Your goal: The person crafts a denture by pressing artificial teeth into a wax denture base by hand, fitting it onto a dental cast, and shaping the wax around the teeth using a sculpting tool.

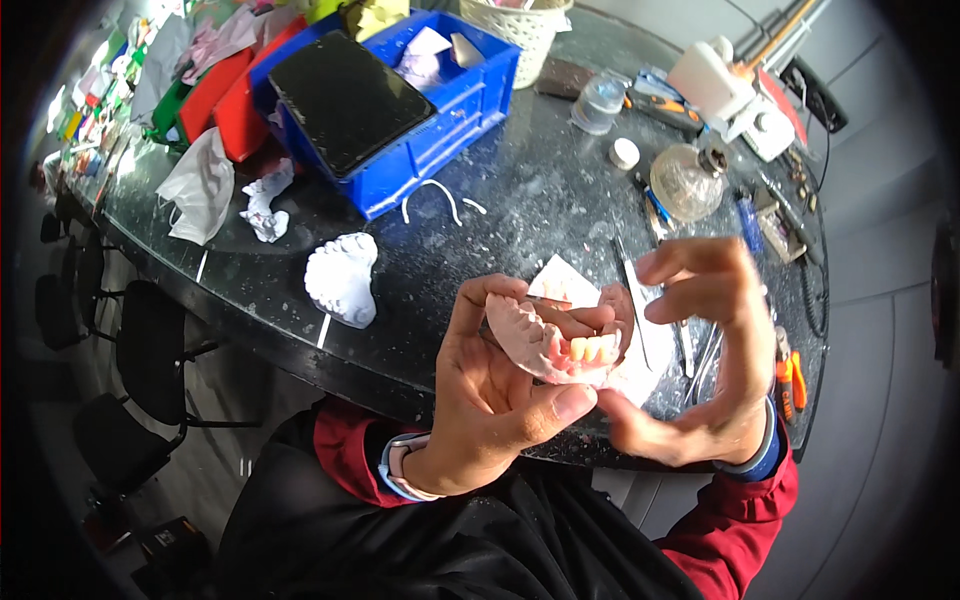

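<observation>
My left hand (485,405) holds a pinkish plaster dental cast (525,335) over the table's near edge, fingers curled around it and thumb along its near rim. A short row of yellowish artificial teeth (595,349) is set in pink material on the cast. My right hand (720,340) is just to the right, its fingers curved and apart with nothing visible between them; it is slightly blurred. Its thumb tip is close to the cast; whether they touch I cannot tell. Beneath and behind lie a white sheet (562,282) and a slim metal tool (631,272).
A white plaster cast (340,278) and a broken plaster piece (266,205) lie to the left. Behind stands a blue bin (450,135) with a black tablet (345,100) across it. Rightward are a glass burner bottle (688,185), a jar (598,105) and orange-handled pliers (798,380).
</observation>
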The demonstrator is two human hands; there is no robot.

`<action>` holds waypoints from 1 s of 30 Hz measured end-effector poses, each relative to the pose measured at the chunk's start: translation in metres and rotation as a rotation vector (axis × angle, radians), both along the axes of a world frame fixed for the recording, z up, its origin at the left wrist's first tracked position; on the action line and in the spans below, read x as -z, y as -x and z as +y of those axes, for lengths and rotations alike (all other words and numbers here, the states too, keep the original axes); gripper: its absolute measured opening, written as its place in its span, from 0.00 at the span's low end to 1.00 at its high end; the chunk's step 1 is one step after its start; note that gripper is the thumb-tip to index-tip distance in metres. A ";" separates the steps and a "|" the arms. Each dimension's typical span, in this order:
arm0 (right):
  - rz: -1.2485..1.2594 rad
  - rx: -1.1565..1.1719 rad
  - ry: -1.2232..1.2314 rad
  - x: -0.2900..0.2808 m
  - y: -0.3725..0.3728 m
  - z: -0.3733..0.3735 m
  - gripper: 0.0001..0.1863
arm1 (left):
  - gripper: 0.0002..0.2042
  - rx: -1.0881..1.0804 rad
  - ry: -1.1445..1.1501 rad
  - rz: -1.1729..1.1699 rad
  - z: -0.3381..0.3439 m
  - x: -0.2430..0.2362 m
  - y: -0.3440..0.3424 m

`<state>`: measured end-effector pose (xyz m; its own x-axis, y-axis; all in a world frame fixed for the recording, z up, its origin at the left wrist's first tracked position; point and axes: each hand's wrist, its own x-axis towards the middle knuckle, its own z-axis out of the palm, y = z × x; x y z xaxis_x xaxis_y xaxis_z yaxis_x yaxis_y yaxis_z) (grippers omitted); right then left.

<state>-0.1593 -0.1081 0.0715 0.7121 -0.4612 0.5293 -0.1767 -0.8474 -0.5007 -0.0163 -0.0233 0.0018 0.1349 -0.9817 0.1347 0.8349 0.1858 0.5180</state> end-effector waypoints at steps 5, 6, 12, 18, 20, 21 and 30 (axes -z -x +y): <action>-0.049 0.055 0.006 0.001 -0.010 0.009 0.14 | 0.25 -0.001 0.017 0.029 0.010 -0.002 -0.011; -0.046 0.058 0.010 -0.001 -0.011 0.011 0.14 | 0.23 -0.007 -0.041 0.044 0.013 -0.004 -0.014; -0.090 0.001 0.068 0.003 -0.012 0.029 0.13 | 0.20 0.090 0.090 -0.021 0.025 0.002 -0.043; -0.369 0.046 0.071 0.032 -0.008 0.055 0.16 | 0.17 0.274 0.241 -0.385 0.041 0.005 -0.056; -0.475 -0.041 0.023 0.054 -0.010 0.068 0.30 | 0.16 0.352 0.146 -0.273 0.051 -0.001 -0.047; -0.530 0.022 -0.014 0.060 -0.017 0.080 0.34 | 0.15 0.361 0.160 -0.206 0.051 0.000 -0.041; -0.681 0.245 -0.133 0.100 -0.043 0.101 0.51 | 0.12 0.357 0.000 -0.496 0.060 -0.012 -0.049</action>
<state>-0.1167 -0.0070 -0.0281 0.1139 -0.6561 0.7460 0.0339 -0.7479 -0.6630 0.0326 0.0369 0.0140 -0.2814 -0.9547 0.0974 0.5045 -0.0608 0.8613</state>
